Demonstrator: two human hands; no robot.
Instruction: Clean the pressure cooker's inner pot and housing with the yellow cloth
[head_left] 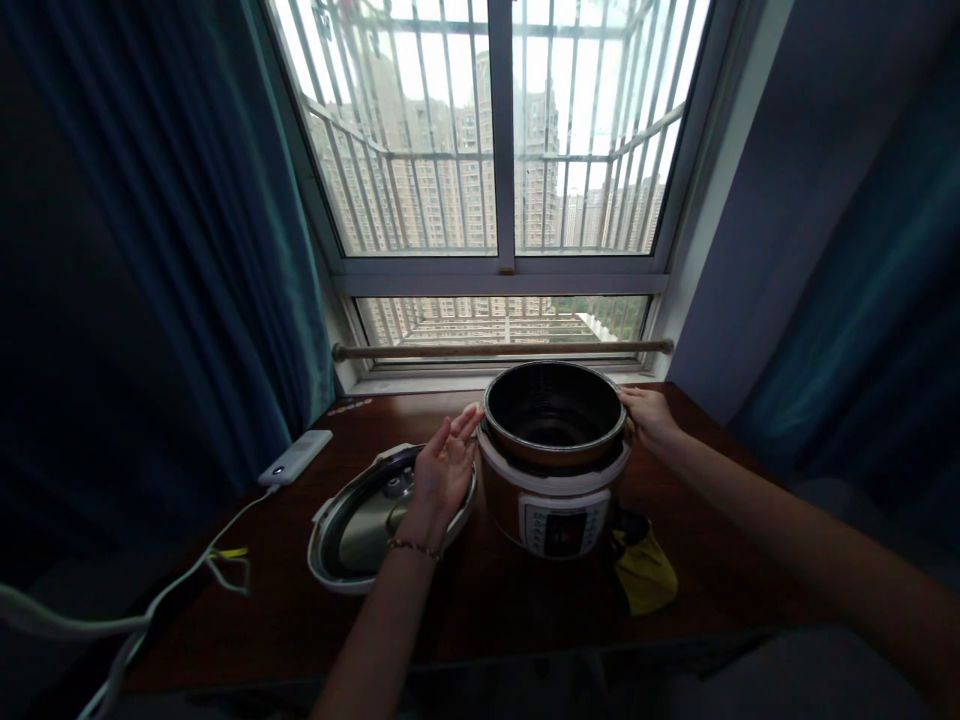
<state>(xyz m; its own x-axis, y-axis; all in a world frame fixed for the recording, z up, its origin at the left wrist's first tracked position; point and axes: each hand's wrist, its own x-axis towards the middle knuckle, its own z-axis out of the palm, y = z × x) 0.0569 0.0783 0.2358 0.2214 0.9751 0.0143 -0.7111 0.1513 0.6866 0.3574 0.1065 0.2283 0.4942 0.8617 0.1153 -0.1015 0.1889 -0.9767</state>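
Note:
A dark inner pot (555, 420) with a bright metal rim sits raised at the mouth of an electric pressure cooker (504, 500). My left hand (447, 462) is at the pot's left edge, its fingertips against the rim and its palm turned up. On the opposite side, my right hand (646, 414) pinches the rim. The cooker's front carries a white control panel with a dark display. Beside it on the left, the cooker lid (352, 530) lies with its shiny metal underside up, partly covered by my left hand and wrist.
A yellow cloth (646, 572) lies on the brown wooden table (480, 630) at the cooker's right front. A white power strip (296, 458) with a cable (180, 575) is at the left. Behind the table are a wooden rail (502, 350) and a barred window; blue curtains (195, 200) hang on both sides.

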